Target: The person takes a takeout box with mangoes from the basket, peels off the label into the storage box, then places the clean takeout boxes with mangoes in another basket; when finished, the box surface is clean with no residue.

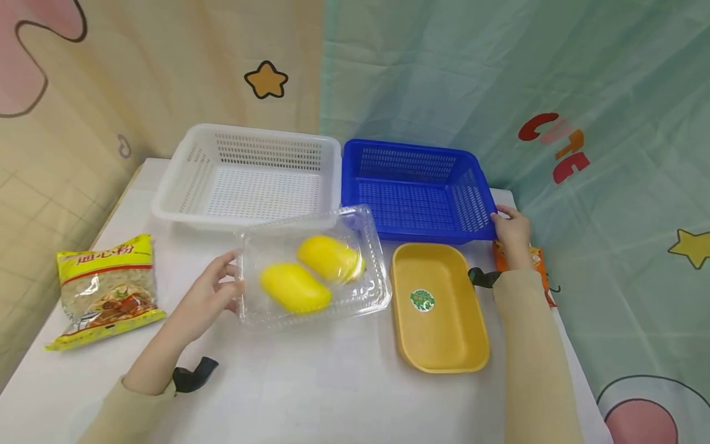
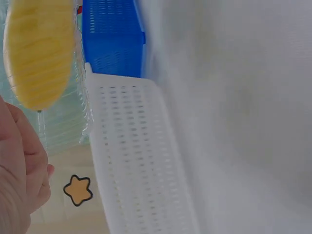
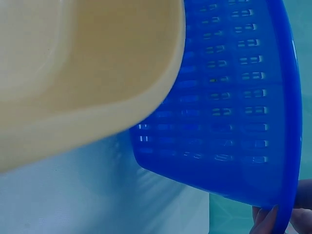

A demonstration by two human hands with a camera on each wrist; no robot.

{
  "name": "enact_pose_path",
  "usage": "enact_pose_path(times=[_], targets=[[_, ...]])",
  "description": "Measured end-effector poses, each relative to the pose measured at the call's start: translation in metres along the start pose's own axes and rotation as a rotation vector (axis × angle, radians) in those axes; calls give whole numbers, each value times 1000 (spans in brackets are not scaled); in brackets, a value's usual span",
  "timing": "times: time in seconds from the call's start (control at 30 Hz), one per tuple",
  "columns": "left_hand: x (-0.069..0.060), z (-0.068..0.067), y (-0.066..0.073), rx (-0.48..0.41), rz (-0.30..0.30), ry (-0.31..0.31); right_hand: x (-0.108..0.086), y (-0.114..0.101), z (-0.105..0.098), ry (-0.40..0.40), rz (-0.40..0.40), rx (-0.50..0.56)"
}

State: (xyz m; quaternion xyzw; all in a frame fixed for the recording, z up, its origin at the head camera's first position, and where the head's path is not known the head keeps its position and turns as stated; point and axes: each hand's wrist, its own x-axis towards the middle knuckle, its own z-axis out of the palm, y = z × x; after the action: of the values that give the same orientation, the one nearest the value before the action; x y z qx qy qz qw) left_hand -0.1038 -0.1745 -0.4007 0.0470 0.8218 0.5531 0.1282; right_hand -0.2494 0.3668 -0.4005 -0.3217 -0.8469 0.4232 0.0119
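My left hand (image 1: 206,297) holds a clear plastic clamshell box (image 1: 379,295) by its left edge, above the table. Two yellow mangoes (image 1: 295,288) lie inside it; one mango (image 2: 39,53) shows large in the left wrist view beside the hand (image 2: 22,170). At the right, my right hand (image 1: 511,233) grips the rim corner of a blue basket (image 1: 421,236). In the right wrist view, fingers (image 3: 265,222) and thumb straddle that blue rim (image 3: 291,122). The blue basket has nothing in it.
A white basket (image 1: 255,219) stands left of the blue one, partly behind the box. A yellow tray (image 1: 444,333) with a green sticker lies before the blue basket. A noodle bag (image 1: 108,287) lies at left; an orange packet (image 1: 538,259) is partly hidden by the right arm.
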Motion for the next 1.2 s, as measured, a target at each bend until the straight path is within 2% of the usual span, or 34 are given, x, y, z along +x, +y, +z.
enact_pose_path(times=[0.17,0.27,0.33,0.43,0.57,0.63,0.73,0.83,1.0,1.1,1.2], targets=[[26,-10,33,22,26,33,3,1,-4,-43,36,79],[50,-9,52,40,27,40,4,2,-7,-59,59,109],[69,-5,63,17,31,38,7,4,-9,-58,63,121],[101,7,81,-46,22,29,17,10,-8,-41,65,151],[146,31,100,-172,1,28,31,19,-6,-20,89,186],[167,45,106,-216,-11,43,30,20,-5,-28,91,187],[194,65,111,-242,-40,68,20,15,-4,-50,84,155],[213,84,112,-194,-71,74,16,13,-1,-48,93,166],[231,109,116,-1,-61,64,17,11,-2,-43,126,171],[236,120,117,117,-47,66,33,20,-1,-51,123,185],[241,129,115,202,-45,60,66,41,5,-20,111,204]])
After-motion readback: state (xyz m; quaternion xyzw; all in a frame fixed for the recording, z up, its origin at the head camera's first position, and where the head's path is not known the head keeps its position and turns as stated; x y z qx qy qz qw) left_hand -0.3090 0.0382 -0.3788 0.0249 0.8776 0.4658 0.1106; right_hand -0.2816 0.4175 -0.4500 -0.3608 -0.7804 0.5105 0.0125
